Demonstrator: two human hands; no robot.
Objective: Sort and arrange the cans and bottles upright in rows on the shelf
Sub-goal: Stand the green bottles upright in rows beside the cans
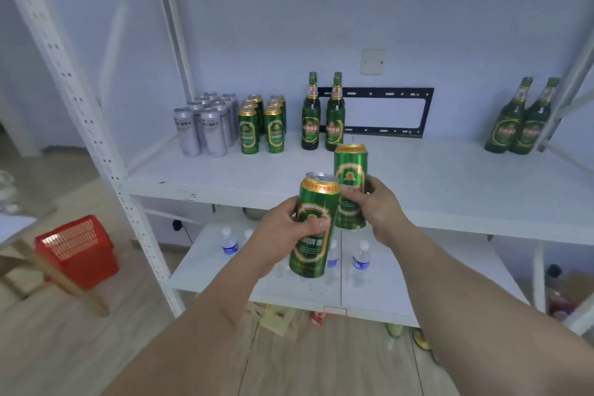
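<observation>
My left hand (286, 228) grips a green beer can (313, 247), held slightly tilted in front of the white shelf (450, 190). My right hand (373, 202) grips a second green can (350, 170), upright just above the shelf's front edge. On the shelf, at the back left, stand several silver cans (209, 125) in rows. Right of them are two rows of green cans (262, 125), then green bottles (323, 116) upright. Two more green bottles (520, 122) stand at the far right.
A black metal bracket (385, 112) hangs on the wall behind the shelf. Small water bottles (360, 260) stand on the lower shelf. A red basket (77, 247) sits on a stool at the left. White uprights (96, 138) frame the rack.
</observation>
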